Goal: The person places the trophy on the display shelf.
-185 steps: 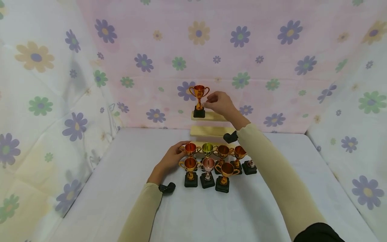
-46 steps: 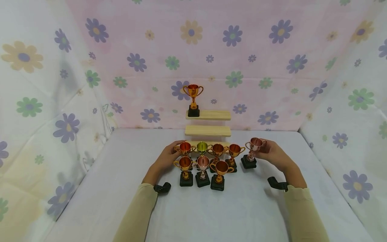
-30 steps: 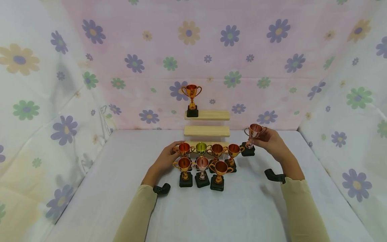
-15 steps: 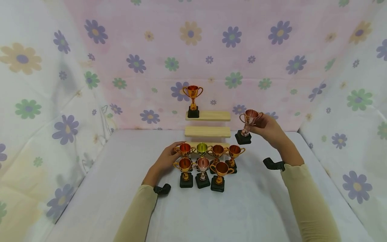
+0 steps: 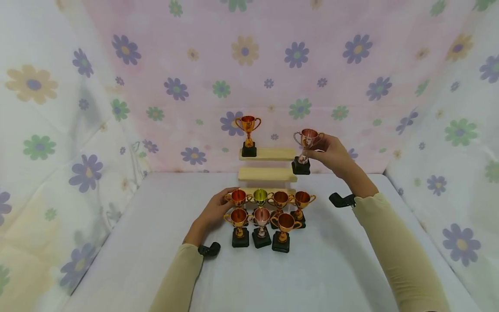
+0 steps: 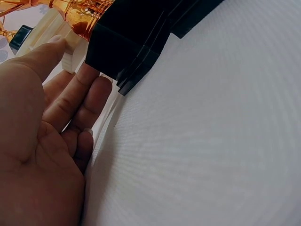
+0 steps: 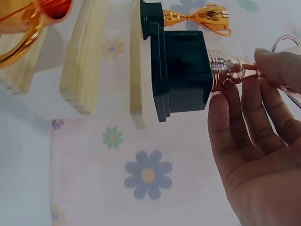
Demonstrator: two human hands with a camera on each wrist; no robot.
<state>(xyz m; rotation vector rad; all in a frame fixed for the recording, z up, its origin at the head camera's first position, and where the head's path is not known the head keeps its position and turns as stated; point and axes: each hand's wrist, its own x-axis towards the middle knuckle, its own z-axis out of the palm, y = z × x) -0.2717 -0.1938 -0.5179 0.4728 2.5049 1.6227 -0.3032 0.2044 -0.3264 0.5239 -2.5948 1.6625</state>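
Observation:
My right hand (image 5: 334,155) pinches a rose-gold trophy (image 5: 309,137) by its stem and handle. It holds the trophy slightly tilted at the right end of a tiered wooden shelf (image 5: 269,174); in the right wrist view its black base (image 7: 188,70) is beside the top board (image 7: 136,70). A gold trophy (image 5: 248,125) stands at the left end of that top board. My left hand (image 5: 215,209) grips the left end of the lowest board, with its thumb (image 6: 44,56) on the wood and its fingers close behind a trophy's black base (image 6: 122,42).
Two rows of trophies stand in front of the shelf, including a red-cupped one (image 5: 238,197), a green-cupped one (image 5: 260,196), another rose-gold one (image 5: 261,216) and several gold ones. A white cloth (image 5: 331,268) covers the table. Flowered cloth (image 5: 195,130) hangs behind and at the sides.
Earlier my right hand was at the gold trophy on the top board. It has since lifted the rose-gold trophy from the table's right side, up and leftward. My left hand stays put.

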